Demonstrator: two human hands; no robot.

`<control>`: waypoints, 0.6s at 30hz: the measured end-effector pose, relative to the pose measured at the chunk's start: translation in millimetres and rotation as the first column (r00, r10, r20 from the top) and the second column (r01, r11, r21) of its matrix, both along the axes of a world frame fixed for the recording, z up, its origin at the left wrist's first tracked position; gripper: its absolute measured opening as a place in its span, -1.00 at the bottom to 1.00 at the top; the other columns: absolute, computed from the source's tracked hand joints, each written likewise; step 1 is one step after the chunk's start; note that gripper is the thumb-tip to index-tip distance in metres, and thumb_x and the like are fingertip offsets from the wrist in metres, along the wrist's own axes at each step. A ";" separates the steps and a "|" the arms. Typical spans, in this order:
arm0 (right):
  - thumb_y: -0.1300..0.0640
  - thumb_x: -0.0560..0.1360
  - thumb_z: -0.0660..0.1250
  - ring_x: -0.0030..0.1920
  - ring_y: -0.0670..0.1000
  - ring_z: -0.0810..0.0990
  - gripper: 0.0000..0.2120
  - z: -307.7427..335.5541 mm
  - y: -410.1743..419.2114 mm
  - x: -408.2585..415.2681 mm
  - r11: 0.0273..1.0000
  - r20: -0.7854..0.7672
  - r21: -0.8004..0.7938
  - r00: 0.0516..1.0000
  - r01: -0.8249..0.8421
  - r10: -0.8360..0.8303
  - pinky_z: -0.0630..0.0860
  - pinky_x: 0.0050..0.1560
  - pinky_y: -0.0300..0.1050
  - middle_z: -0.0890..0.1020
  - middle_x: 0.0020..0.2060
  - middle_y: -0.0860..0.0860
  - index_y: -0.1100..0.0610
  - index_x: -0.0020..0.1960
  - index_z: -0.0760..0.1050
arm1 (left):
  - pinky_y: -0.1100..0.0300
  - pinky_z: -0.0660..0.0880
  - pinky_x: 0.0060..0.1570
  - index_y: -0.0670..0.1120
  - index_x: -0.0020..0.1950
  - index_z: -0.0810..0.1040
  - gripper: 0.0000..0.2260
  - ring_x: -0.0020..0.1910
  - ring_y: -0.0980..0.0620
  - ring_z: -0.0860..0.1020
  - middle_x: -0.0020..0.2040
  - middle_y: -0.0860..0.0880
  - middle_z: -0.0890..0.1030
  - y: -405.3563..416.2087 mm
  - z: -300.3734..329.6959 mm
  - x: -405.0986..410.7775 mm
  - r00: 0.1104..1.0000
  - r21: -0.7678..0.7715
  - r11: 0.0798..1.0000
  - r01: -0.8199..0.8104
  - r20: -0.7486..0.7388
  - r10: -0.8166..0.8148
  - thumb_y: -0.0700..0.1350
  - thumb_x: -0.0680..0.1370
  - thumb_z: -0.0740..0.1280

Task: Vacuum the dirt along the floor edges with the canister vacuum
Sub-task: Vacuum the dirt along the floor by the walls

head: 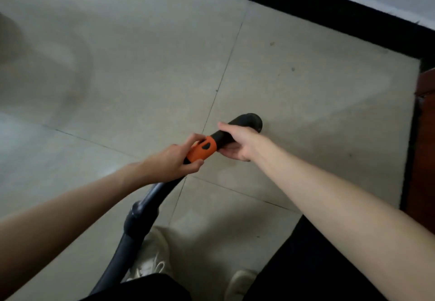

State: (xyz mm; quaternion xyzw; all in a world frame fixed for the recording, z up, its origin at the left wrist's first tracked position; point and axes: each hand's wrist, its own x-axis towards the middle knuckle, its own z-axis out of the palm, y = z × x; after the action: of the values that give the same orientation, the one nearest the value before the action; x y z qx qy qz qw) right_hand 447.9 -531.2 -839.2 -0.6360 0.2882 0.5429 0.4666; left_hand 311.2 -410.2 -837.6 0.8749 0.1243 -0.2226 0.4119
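Note:
The vacuum's black hose (pixel 138 220) rises from the bottom of the view to an orange collar (pixel 202 151), then to a short black nozzle tube (pixel 244 124) with an open round end. My left hand (pixel 174 162) grips the hose just below the orange collar, thumb and fingers around it. My right hand (pixel 237 143) wraps the black tube just past the collar. The tube's end hangs above the pale tiled floor (pixel 306 103). The canister itself is out of sight.
A black skirting strip (pixel 329 11) runs along the wall at the upper right and turns down the right side. Brown wooden furniture (pixel 426 103) stands at the right edge. A few dark specks (pixel 293 69) lie on the tiles. My shoes (pixel 153 260) show at the bottom.

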 end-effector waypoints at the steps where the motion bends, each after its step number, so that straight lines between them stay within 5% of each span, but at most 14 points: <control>1: 0.10 0.47 0.46 -0.23 0.08 0.61 -0.75 -6.2 2.9 -8.2 1.000 0.006 0.008 1.000 -0.005 0.005 0.55 -0.31 -0.07 0.61 -0.13 0.17 0.20 -0.10 0.41 | 0.39 0.31 -0.43 0.01 0.36 0.24 -0.57 -0.49 0.18 0.43 -0.39 0.08 0.42 0.0 -6.9 -9.9 0.999 -0.003 0.999 -0.033 0.003 0.033 -0.07 0.54 0.31; 3: 0.11 0.48 0.46 -0.15 0.10 0.62 -0.76 -17.8 4.9 -24.6 1.000 0.010 0.009 1.000 0.017 -0.018 0.57 -0.21 -0.04 0.62 -0.04 0.18 0.20 -0.06 0.43 | 0.37 0.31 -0.44 0.02 0.34 0.25 -0.58 -0.48 0.21 0.45 -0.41 0.08 0.41 -1.1 -18.9 -28.7 0.997 0.010 0.997 -0.075 0.003 0.075 -0.06 0.53 0.31; 10: 0.13 0.48 0.45 -0.16 0.09 0.65 -0.59 -27.9 9.2 -74.8 0.998 -0.004 0.069 1.000 0.012 -0.012 0.59 -0.32 -0.12 0.64 0.05 0.21 0.28 0.24 0.45 | 0.35 0.30 -0.42 -0.03 0.30 0.23 -0.57 -0.44 0.12 0.43 -0.39 0.01 0.44 -0.1 -29.6 -76.9 0.993 0.028 0.994 -0.102 -0.058 0.104 -0.06 0.50 0.32; 18: 0.14 0.48 0.45 -0.17 0.07 0.66 -0.63 -24.0 -6.4 -91.0 0.998 0.049 0.023 0.997 0.056 -0.057 0.60 -0.36 -0.16 0.65 0.03 0.22 0.28 0.18 0.45 | 0.16 0.40 -0.27 0.02 0.30 0.20 -0.56 -0.35 -0.06 0.51 -0.28 -0.14 0.56 -6.1 -36.3 -91.8 0.996 -0.047 0.998 -0.044 -0.075 0.040 -0.04 0.51 0.32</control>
State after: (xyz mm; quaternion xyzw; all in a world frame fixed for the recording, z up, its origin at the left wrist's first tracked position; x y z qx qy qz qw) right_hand 356.8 -537.6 -863.3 -0.6357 0.2885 0.5166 0.4958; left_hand 219.4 -416.3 -873.9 0.8529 0.1523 -0.2490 0.4328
